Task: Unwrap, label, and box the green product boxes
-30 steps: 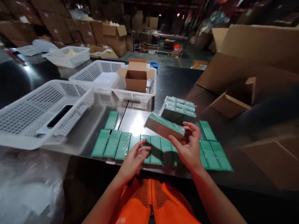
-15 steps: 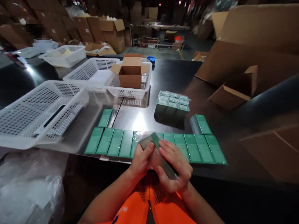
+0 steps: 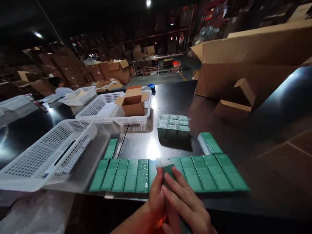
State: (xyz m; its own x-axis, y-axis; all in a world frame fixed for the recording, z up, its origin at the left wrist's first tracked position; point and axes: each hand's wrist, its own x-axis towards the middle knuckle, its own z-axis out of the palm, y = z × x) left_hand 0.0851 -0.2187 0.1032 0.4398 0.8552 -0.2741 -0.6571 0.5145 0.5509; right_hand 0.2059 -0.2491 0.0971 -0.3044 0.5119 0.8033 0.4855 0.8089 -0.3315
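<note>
Both my hands grip one green shrink-wrapped box (image 3: pixel 167 169) at the near table edge, its end pointing away from me. My left hand (image 3: pixel 154 198) clasps its left side. My right hand (image 3: pixel 186 204) wraps over its right side and covers most of it. Just beyond them a row of several flat green boxes (image 3: pixel 207 173) lies side by side on the dark table (image 3: pixel 185 97). A single green box (image 3: pixel 210 142) lies behind the row's right part, another one (image 3: pixel 110 148) behind its left. A wrapped bundle of green boxes (image 3: pixel 173 126) stands farther back.
White perforated baskets (image 3: pixel 41 159) (image 3: pixel 102 109) sit left, one basket (image 3: pixel 140 119) holding an open cardboard box (image 3: pixel 132 101). Big brown cartons (image 3: pixel 243 61) and a small open carton (image 3: pixel 234 100) stand right. Clear plastic wrap (image 3: pixel 36 214) lies near left. A person (image 3: pixel 59 85) is far left.
My right hand brought the green box down from above the row into both hands near my body. The camera has tilted upward, showing more of the warehouse.
</note>
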